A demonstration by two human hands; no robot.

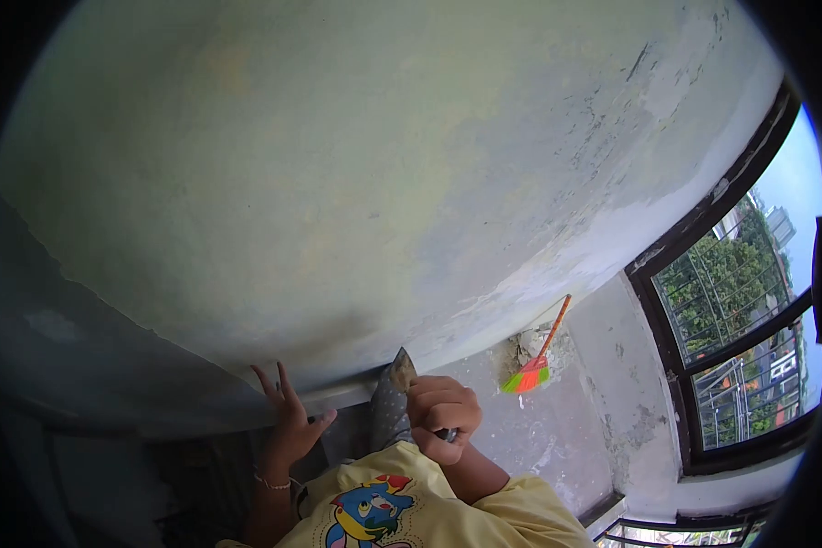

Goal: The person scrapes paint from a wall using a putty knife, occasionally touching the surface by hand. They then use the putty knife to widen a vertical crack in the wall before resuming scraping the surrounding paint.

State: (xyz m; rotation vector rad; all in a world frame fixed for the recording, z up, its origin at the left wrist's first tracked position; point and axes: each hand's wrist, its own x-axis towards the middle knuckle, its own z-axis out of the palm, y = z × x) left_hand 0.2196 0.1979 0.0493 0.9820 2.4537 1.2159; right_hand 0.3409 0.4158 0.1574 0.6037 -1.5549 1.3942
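Note:
My right hand point(445, 416) is wrapped round the dark handle of a scraper point(398, 373). Its flat, worn blade points up and slightly left, with the tip close to the foot of the pale wall point(320, 183) in this view. To the left, my left hand point(290, 429) is raised with its fingers spread and nothing in it; the fingertips overlap the wall's lower edge. A bracelet circles that wrist. The wall carries patchy pale green and grey paint, with dark scrape marks at the upper right.
An orange and green broom point(528, 373) leans in the corner to the right, beside a rough broken patch. A dark-framed window point(680, 365) with bars fills the far right. Grey floor point(557, 447) stretches below the broom. Dark, shadowed shapes lie at the lower left.

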